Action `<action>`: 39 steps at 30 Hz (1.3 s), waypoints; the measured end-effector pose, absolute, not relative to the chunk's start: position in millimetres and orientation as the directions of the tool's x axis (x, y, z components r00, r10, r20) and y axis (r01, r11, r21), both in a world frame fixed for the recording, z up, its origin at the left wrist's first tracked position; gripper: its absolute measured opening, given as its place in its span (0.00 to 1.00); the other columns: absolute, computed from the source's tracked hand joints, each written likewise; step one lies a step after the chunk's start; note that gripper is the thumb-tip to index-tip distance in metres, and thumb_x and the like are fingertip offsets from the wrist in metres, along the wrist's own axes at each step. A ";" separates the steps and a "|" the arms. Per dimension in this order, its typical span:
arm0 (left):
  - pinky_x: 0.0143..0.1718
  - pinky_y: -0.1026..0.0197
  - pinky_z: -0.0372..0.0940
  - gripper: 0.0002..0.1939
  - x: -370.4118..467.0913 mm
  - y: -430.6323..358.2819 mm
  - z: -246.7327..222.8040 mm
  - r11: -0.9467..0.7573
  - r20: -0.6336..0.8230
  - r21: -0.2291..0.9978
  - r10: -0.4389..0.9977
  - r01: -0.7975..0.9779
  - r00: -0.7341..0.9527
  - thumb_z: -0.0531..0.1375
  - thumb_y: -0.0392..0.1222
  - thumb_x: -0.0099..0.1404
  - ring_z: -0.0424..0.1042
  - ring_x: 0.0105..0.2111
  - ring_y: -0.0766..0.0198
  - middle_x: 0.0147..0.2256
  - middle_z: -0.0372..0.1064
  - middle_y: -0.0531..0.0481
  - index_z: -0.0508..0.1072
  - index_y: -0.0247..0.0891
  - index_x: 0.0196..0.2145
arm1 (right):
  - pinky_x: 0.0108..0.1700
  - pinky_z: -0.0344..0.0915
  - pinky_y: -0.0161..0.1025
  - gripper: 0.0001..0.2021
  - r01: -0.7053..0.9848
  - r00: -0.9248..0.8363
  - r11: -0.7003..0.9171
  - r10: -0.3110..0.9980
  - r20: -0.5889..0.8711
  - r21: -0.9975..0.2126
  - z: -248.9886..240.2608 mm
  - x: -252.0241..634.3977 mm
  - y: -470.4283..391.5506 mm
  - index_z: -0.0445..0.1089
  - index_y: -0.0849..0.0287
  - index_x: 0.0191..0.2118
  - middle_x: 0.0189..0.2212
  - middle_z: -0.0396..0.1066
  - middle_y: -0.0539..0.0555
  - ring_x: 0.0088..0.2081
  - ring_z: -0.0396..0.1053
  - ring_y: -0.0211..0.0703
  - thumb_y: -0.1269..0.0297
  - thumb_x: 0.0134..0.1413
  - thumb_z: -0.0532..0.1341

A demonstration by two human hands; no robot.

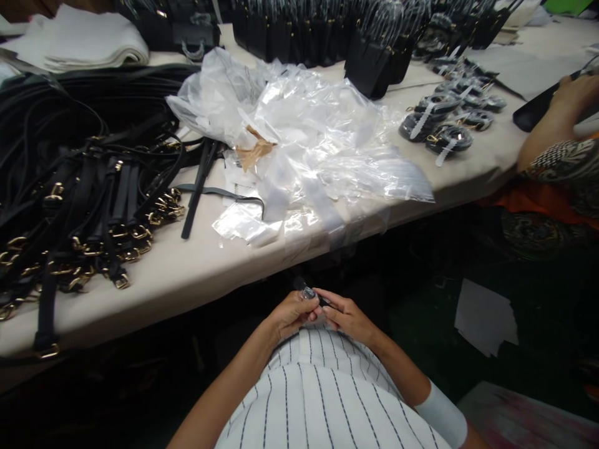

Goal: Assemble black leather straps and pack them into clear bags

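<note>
Close to my body, below the table edge, my left hand [296, 313] is closed on a small dark strap end [309, 292] with clear plastic on it. My right hand [345, 317] meets it from the right, its fingers pressed round the same dark piece. The rest of the piece is hidden by my fingers. Ahead on the table lies a heap of clear plastic bags [309, 131] with a scrap of brown paper [254, 148]. To the left is a large pile of black straps [93, 181] with gold buckles.
Coiled, plastic-wrapped straps [449, 138] lie at the right of the table [196, 265]. Black bags [374, 62] stand along the back. Folded white sheets [93, 37] are at back left. Another person's arm [555, 118] is at far right. White paper [486, 317] lies on the floor.
</note>
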State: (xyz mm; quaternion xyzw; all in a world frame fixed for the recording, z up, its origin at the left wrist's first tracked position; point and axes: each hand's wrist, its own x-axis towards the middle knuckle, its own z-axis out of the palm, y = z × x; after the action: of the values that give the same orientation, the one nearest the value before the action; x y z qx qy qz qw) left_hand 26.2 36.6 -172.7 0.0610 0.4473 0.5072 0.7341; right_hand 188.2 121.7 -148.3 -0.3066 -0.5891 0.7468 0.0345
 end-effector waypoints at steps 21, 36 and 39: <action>0.40 0.57 0.66 0.09 56.5 43.9 -169.4 0.285 -0.089 0.874 0.890 0.394 -0.447 0.57 0.32 0.59 0.70 0.36 0.61 0.35 0.69 0.48 0.71 0.38 0.38 | 0.30 0.65 0.37 0.21 0.380 -0.547 -0.193 0.741 -0.388 -0.904 -173.8 185.7 104.1 0.68 0.57 0.56 0.20 0.69 0.48 0.23 0.66 0.40 0.59 0.57 0.57; 0.30 0.62 0.62 0.05 47.6 42.9 -178.2 0.413 -0.156 0.816 0.831 0.405 -0.534 0.57 0.30 0.54 0.69 0.26 0.65 0.26 0.70 0.52 0.73 0.37 0.25 | 0.27 0.63 0.35 0.14 0.500 -0.607 -0.151 0.641 -0.470 -0.853 -170.4 189.9 104.0 0.73 0.62 0.42 0.23 0.73 0.52 0.22 0.67 0.39 0.62 0.55 0.57; 0.32 0.61 0.61 0.06 50.4 44.5 -175.8 0.372 -0.097 0.800 0.855 0.471 -0.510 0.56 0.29 0.54 0.68 0.28 0.65 0.26 0.68 0.52 0.71 0.37 0.25 | 0.35 0.64 0.38 0.10 0.560 -0.630 0.122 0.705 -0.325 -0.820 -165.6 188.5 96.2 0.76 0.57 0.36 0.28 0.76 0.53 0.30 0.71 0.44 0.67 0.54 0.57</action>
State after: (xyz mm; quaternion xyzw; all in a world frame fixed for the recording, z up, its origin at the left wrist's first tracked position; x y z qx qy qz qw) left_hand 50.4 44.5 -175.8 0.4214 0.7864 0.3695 0.2596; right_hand 188.5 96.2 -165.6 -0.4242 -0.7455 0.5091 0.0715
